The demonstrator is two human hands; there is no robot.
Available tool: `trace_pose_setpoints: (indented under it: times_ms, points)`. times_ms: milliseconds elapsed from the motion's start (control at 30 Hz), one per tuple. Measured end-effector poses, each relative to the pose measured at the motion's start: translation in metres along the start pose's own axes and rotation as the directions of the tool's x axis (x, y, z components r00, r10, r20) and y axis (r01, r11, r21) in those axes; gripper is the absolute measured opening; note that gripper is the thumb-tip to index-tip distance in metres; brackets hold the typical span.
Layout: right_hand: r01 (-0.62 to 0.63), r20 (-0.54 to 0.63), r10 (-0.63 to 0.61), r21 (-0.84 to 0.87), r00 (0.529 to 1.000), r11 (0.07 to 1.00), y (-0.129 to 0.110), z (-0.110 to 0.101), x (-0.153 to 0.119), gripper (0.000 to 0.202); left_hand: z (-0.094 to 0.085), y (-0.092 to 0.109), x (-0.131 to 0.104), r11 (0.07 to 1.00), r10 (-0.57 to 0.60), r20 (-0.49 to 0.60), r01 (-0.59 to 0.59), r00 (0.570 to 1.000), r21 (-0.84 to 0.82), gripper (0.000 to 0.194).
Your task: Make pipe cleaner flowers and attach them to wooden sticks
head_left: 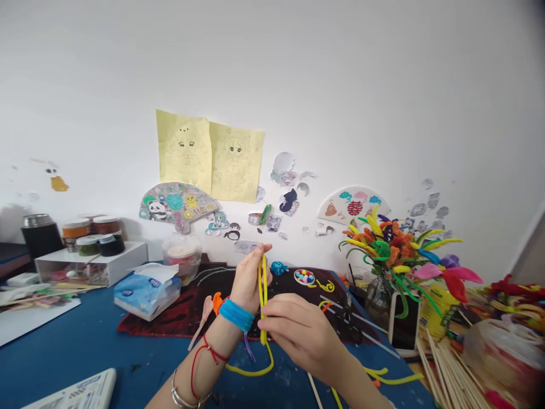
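Head view, fingers point(284, 310) pinching, yellow pipe cleaner point(264, 279)

Holds left hand point(248, 278) up high, pinching at the top. Holds right hand point(309, 329) lower and close by, pinching too, with fingers point(286, 307) bent. Leans left arm point(213, 347) rightward, right arm point(357, 379) leftward.

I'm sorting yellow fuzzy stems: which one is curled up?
The yellow stem on the dark mat, right of the coloured balls: it loops round; the held strands run straight, others only bend.
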State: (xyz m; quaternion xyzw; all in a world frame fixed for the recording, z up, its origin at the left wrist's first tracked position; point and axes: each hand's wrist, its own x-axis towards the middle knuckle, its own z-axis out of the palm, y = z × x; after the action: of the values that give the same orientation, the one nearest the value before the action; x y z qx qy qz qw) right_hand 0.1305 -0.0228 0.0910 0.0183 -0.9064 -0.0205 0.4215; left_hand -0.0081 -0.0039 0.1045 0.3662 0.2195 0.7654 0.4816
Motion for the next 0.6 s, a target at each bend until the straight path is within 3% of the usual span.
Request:
trace_pose_setpoints:
  times_ms: [233, 400, 467, 600]
  points:
    - [0.03, -0.021, -0.03, -0.006, 0.999, 1.0, -0.006, -0.001, 0.001, 0.017, -0.005, -0.002, 0.003, 0.987, 0.06, -0.094, -0.045, 0.994, 0.151, 0.035]
    - [-0.025, -0.093, 0.025, -0.004, 0.995, 1.0, -0.008, 0.003, -0.004, 0.021, -0.003, -0.001, 0.001, 0.955, 0.139, -0.08, -0.112, 0.987, 0.273, 0.03]
    - [-0.062, -0.102, 0.061, -0.002, 0.993, 0.998, -0.009, 0.005, -0.004, 0.019, -0.001, 0.001, -0.001, 0.974, 0.071, -0.075, -0.053, 0.995, 0.219, 0.026]
    - [-0.015, -0.057, 0.013, -0.036, 0.998, 0.999, -0.01, 0.005, -0.001, 0.016, 0.003, 0.008, -0.005, 0.968, -0.241, 0.027, 0.242, 0.97, -0.065, 0.011]
